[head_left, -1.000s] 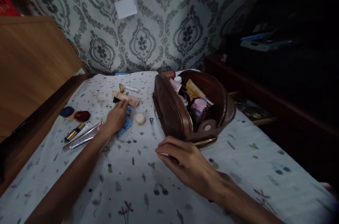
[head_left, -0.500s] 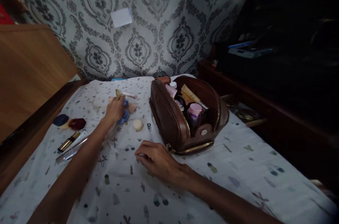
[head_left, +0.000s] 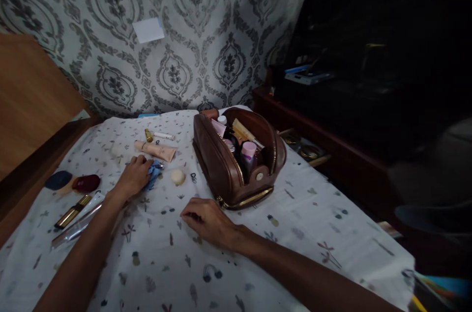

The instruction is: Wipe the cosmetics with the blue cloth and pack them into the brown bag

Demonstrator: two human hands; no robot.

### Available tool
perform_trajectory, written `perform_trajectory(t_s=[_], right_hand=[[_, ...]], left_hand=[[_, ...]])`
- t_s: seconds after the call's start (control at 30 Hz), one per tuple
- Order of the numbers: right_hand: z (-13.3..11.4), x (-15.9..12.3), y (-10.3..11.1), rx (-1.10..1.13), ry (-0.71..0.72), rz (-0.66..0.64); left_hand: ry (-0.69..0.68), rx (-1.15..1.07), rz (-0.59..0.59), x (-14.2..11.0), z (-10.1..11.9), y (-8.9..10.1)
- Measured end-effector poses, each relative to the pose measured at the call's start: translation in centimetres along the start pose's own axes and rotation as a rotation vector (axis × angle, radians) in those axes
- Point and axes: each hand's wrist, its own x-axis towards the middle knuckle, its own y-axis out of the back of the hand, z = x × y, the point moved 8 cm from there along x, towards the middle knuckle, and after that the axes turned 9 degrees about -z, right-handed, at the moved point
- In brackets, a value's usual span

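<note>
My left hand [head_left: 133,175] is closed on a crumpled blue cloth [head_left: 152,174], low over the patterned sheet. Just beyond it lies a beige squeeze tube [head_left: 155,150]. Behind the tube are a white pen-like stick [head_left: 164,136] and a small gold item [head_left: 148,135]. To the cloth's right sits a round cream-coloured piece [head_left: 178,177], with a small dark clip-like thing [head_left: 193,178] beside it. My right hand [head_left: 208,221] rests on the sheet with fingers curled, and nothing shows in them. Near it stands an unzipped brown cosmetic bag [head_left: 217,164] full of tubes and bottles.
Left of my left forearm are a gold-and-black tube [head_left: 73,212], a clear long package [head_left: 77,227], a dark red oval item [head_left: 86,184] and a dark blue one [head_left: 59,180]. A wooden panel [head_left: 33,100] borders the left. An open drawer [head_left: 306,150] stands at right.
My left hand has drawn the blue cloth back toward me, off the beige tube, which now shows in full. My right hand stays in much the same place. The view has turned slightly right.
</note>
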Motion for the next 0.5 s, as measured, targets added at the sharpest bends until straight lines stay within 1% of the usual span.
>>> perform_trajectory(t_s=[0.17, 0.3, 0.4, 0.5], right_hand=[[0.5, 0.6, -0.2, -0.027, -0.082, -0.017], [0.8, 1.4, -0.4, 0.005, -0.187, -0.041], [1.5, 1.9, -1.0, 0.194, -0.269, -0.022], [2.5, 2.2, -1.7, 0.463, -0.310, 0.054]], left_hand=[[-0.018, -0.020, -0.038, 0.5, -0.1, -0.3], [-0.063, -0.025, -0.004, 0.1, 0.6, 0.3], [-0.127, -0.035, 0.101, -1.0, 1.6, 1.6], [-0.253, -0.059, 0.253, -3.4, 3.4, 3.2]])
